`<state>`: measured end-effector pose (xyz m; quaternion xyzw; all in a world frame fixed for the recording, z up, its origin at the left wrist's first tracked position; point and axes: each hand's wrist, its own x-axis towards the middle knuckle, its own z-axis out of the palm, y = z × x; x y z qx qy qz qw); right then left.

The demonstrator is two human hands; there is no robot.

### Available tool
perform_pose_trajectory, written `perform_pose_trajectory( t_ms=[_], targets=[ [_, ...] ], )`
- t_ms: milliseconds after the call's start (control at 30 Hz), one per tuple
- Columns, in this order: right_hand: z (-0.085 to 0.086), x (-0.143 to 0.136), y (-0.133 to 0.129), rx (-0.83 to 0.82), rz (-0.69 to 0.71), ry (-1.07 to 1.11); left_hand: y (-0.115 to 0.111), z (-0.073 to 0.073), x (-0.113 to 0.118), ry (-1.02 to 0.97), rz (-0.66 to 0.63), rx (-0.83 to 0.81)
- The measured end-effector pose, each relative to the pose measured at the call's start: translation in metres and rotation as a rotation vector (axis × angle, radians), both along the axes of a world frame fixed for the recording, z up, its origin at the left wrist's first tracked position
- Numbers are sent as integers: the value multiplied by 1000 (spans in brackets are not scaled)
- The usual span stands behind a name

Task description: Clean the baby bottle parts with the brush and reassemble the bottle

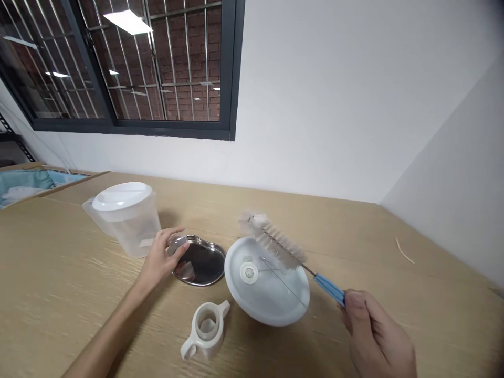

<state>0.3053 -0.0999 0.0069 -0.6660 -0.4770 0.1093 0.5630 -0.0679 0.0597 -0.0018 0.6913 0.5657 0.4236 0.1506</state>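
Observation:
My right hand (pixel 378 332) is closed round the blue handle of a bottle brush (pixel 277 244), its white bristles pointing up and left. Below the bristles is a round white bowl-like piece (pixel 263 304) with a small white disc in its middle and a thin line across it; the brush overlaps it in view, and I cannot tell if they touch. My left hand (pixel 159 258) grips a small clear block-like piece (pixel 178 243) between thumb and fingers, over the left end of a shiny metal kidney dish (pixel 207 265). Nearer to me lies a white two-handled ring-shaped part (pixel 207 328).
A translucent lidded pitcher (pixel 132 220) stands left of the dish. A thin pale strip (pixel 404 251) lies on the wooden table (pixel 346 231) at right. Behind are a white wall and a barred window (pixel 157 68). Bluish cloth or plastic (pixel 29 181) sits in a recess at far left.

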Motion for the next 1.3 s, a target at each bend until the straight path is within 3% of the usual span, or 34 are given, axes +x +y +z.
perform_pose_trajectory(
  t_ms=[167, 500, 767, 1000, 1200, 1300],
  targets=[
    [0, 1, 1, 1, 2, 8, 2, -13, 1, 162, -25, -60],
    [-11, 18, 8, 64, 91, -42, 4, -18, 8, 349, 113, -152],
    [-3, 25, 21, 116, 64, 465, 4, -19, 12, 404, 162, -146],
    [7, 30, 27, 236, 13, 717, 4, -19, 15, 386, 172, -111],
    [15, 34, 30, 311, 22, 934, 1, -12, 17, 279, 155, 58],
    [14, 37, 33, 335, 60, 1020, 2, 2, 21, 184, 94, 161]
  ],
)
